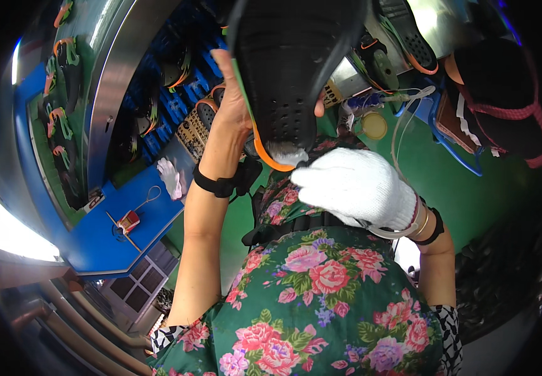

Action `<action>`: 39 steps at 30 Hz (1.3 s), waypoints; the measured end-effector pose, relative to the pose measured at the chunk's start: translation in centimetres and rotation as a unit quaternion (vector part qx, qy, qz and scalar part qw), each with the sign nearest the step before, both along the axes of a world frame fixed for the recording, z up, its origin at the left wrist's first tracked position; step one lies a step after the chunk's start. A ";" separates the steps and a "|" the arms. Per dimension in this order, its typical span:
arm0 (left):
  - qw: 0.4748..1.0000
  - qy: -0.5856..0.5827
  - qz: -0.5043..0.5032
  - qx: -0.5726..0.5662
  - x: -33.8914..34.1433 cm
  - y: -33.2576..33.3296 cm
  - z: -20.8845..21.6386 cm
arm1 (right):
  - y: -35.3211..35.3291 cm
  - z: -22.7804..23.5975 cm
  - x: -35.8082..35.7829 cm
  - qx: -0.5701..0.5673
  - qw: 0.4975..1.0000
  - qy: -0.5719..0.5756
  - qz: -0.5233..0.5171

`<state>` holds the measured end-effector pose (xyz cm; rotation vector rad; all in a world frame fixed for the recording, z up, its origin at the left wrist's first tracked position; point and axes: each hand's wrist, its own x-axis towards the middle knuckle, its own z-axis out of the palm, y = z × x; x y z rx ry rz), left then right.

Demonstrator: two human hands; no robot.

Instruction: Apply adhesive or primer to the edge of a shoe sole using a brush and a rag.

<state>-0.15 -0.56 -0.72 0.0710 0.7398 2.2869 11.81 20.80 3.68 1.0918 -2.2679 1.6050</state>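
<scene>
"Two hands are in view, so which has the black footwear piece (288,75)?"

"The left hand (234,114), bare, at 11 o'clock. It's wrapped round the piece, thumb along the near edge; a fingertip shows past the opposite side."

"And where does the piece sit?"

"At 12 o'clock, held up in the air, its perforated end toward the wearer. Orange and green trim (263,154) runs along one edge, and a greyish, shiny patch (285,152) covers the lower tip."

"What's the right hand (360,188) doing?"

"It's at 3 o'clock, in a white knitted glove, fingers drawn together, tips right by that lower tip. I can't tell whether they pinch anything."

"What else is around?"

"At 8 o'clock, a blue tabletop (92,241) with a small red object (129,221) on it. A loose white glove (170,178) lies at 9. At 2, a round yellowish item (374,126) and, farther out, a black bag (493,81) with pink trim. Flowered apron (321,301) fabric fills 6 o'clock."
</scene>
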 end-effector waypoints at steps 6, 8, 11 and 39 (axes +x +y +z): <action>0.989 -0.034 -0.141 -0.042 0.0 -0.7 -0.6 | 0.2 0.2 -1.1 -0.092 0.995 -0.032 0.006; 0.983 -0.091 -0.158 0.037 -0.3 -0.9 -1.0 | -0.4 -0.7 -1.1 -0.032 0.999 0.012 0.006; 0.978 -0.116 -0.152 -0.083 -0.6 -0.2 0.1 | -0.5 -0.6 -0.3 -0.053 0.991 -0.090 0.081; 0.973 -0.174 -0.106 -0.105 1.2 2.5 1.1 | 3.9 -2.5 -3.3 -0.294 0.860 -0.365 -0.200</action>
